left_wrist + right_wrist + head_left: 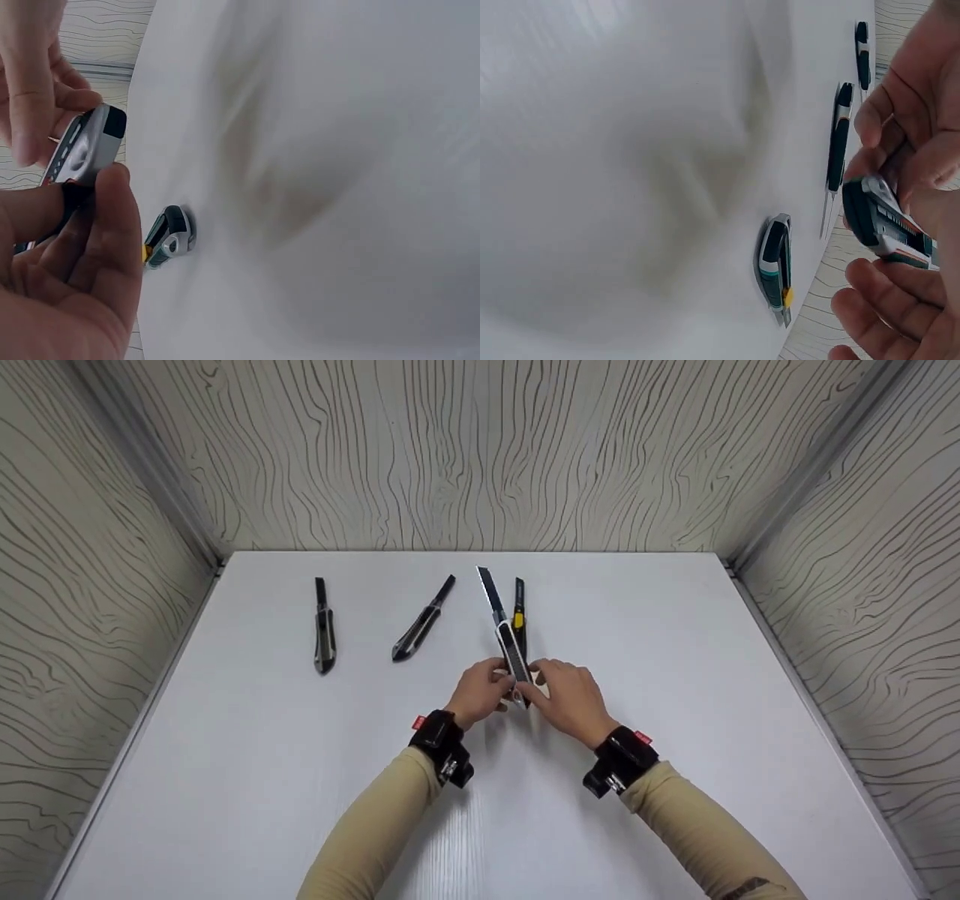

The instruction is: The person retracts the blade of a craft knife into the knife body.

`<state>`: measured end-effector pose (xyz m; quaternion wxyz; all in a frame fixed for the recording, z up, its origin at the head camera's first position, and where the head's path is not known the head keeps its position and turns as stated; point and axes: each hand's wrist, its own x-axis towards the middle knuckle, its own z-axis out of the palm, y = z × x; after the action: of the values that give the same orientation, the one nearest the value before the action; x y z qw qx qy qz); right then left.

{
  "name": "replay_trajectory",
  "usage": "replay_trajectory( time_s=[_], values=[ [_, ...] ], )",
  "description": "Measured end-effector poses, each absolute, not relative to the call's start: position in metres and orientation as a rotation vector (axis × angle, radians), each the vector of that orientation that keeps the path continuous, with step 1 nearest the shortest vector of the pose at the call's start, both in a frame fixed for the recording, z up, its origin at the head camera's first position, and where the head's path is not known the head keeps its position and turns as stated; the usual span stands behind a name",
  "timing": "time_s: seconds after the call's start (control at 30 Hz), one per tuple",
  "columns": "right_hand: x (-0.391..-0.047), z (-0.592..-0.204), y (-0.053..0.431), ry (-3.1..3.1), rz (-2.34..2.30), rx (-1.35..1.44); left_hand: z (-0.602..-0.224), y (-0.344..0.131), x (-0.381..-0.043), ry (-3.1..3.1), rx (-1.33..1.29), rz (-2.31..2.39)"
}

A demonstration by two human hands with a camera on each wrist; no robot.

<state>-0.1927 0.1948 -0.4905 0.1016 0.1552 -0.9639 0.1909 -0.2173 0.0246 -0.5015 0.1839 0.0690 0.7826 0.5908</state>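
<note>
My left hand (480, 694) pinches the rear of a snap-off utility knife (514, 652). The knife has a silver and black body, and its long dark blade points away from me, raised over the table. On the other side of the handle's end, my right hand (574, 697) has its thumb over the knife and its other fingers loosely spread beside it. In the right wrist view these fingers (870, 300) are apart below the handle. Just behind the held knife lies a second utility knife (519, 619) with a yellow slider, partly covered in the head view.
Two more utility knives with dark blades out lie on the white table (247, 780): one upright in view at the left (324, 630), one slanted nearer the middle (421, 622). Wood-patterned panels (465, 457) wall in the back and both sides.
</note>
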Motion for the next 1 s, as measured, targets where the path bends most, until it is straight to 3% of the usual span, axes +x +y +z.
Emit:
replay_trajectory(
  time_s=[0.43, 1.0],
  values=[
    [-0.229, -0.484, 0.202, -2.924, 1.182, 0.239, -0.503, 0.020, -0.204, 2.263, 0.371, 1.503],
    [-0.234, -0.486, 0.196, -2.941, 1.500, 0.170, -0.510, 0.019, -0.198, 2.338, 0.389, 1.398]
  ],
)
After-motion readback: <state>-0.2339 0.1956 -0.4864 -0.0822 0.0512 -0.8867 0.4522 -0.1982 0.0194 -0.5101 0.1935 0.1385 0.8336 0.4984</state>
